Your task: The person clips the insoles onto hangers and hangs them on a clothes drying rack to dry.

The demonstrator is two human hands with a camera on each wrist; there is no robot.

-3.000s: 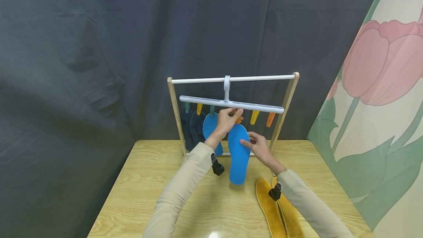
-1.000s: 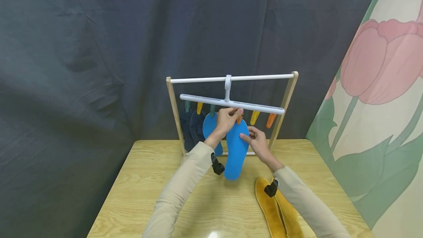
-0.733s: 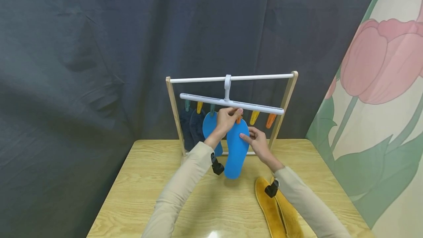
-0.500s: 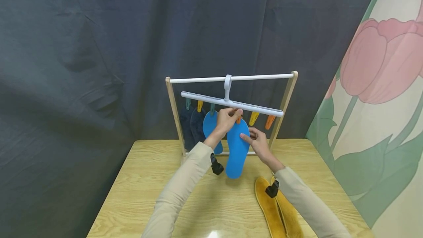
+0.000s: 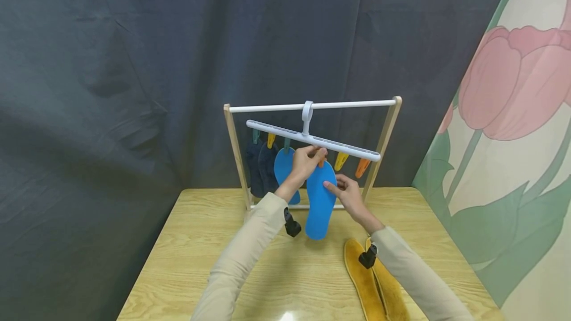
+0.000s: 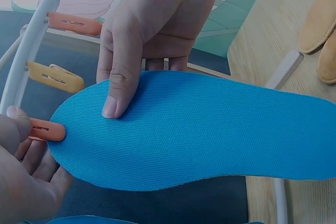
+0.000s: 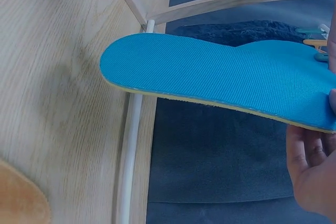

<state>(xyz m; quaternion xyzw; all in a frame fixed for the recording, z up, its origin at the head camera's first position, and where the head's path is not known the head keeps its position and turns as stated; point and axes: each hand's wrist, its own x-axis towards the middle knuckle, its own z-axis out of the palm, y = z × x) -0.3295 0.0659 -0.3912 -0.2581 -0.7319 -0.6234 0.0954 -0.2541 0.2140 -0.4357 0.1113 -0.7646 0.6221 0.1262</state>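
Note:
My left hand [image 5: 306, 163] pinches an orange clip [image 6: 48, 129] under the pale hanger bar [image 5: 276, 130]. The clip's tip overlaps the top edge of a blue insole [image 5: 320, 202]. With thumb in front and fingers behind, my right hand [image 5: 350, 194] pinches that insole by its right edge, near the top. In the left wrist view the insole's textured face is toward the camera; a thin yellowish edge shows in the right wrist view. A second blue insole [image 5: 283, 166] hangs from a teal clip, partly behind my left hand. Two dark insoles [image 5: 267, 170] hang further left.
The hanger hooks over the white top rail [image 5: 352, 105] of a wooden-sided rack [image 5: 386, 137]. A yellow clip [image 5: 341, 161] and an orange end clip [image 5: 362, 167] hang with nothing in them. Two tan fuzzy insoles [image 5: 360, 276] lie on the wooden table [image 5: 200, 261], partly under my right forearm.
The blue insole has risen, its top now at the orange clip. The hanger bar has tilted further, right end down and left end up. Both hands keep their grips.

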